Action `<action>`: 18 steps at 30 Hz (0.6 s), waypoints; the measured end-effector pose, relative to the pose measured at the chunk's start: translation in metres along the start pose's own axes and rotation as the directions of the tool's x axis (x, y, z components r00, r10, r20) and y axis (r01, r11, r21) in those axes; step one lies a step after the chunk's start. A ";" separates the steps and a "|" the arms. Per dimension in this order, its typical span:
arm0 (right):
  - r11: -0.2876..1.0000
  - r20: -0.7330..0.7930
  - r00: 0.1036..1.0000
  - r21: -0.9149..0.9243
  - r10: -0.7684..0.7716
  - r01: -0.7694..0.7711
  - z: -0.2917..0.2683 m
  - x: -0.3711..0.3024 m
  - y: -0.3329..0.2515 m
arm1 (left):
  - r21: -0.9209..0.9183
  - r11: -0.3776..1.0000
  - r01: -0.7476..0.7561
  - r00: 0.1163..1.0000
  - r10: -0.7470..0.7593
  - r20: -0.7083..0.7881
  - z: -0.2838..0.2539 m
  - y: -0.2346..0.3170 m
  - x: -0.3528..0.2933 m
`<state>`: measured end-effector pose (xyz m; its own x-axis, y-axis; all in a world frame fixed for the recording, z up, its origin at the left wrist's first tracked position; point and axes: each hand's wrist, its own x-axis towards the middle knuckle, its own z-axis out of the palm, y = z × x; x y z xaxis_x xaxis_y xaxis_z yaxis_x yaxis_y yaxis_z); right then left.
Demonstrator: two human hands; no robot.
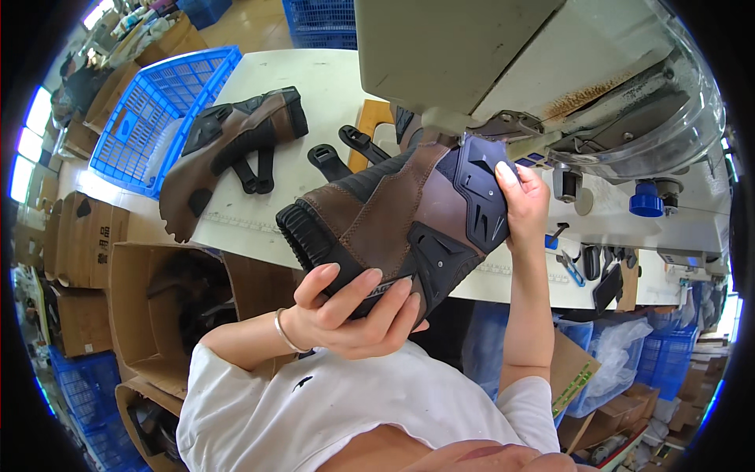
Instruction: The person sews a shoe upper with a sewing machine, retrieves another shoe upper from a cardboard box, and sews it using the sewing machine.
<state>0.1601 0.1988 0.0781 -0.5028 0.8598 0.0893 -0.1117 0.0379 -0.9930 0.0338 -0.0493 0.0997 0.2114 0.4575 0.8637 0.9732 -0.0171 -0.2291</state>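
A brown boot upper (381, 200) with black ribbed panels and moulded black plates is held up in front of me, tilted, its top end beneath the sewing machine head (448, 71). My left hand (358, 311), a bracelet on its wrist, is closed around the boot's near lower side, fingers curled over a black plate. My right hand (525, 208) grips the far right edge. Its thumb presses on a long black plate (481, 185) while its fingers go behind. The needle area is partly hidden by the boot and the machine.
A second brown boot (259, 138) lies on the white table (263, 240), overhanging its left edge. Black straps (330, 161) lie behind my boot. Left stand a blue crate (161, 118) and cardboard boxes (149, 315). Small tools, including blue-handled snips (570, 267), lie to the right.
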 end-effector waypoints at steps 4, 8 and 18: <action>0.999 0.004 0.999 0.007 0.033 -0.033 0.001 0.002 -0.001 | -0.003 1.000 0.001 1.000 -0.001 -0.031 0.003 0.000 0.002; 0.998 0.000 0.998 -0.021 0.066 -0.066 -0.007 0.010 0.006 | -0.008 1.000 -0.001 1.000 0.000 -0.026 0.001 -0.001 0.008; 0.996 -0.129 0.987 -0.006 -0.093 0.094 0.012 0.014 0.002 | -0.072 0.995 0.069 0.998 -0.068 0.014 0.004 -0.007 0.020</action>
<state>0.1424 0.2052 0.0780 -0.3754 0.9110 0.1711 -0.1534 0.1210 -0.9807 0.0311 -0.0367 0.1165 0.1437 0.4700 0.8709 0.9894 -0.0496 -0.1364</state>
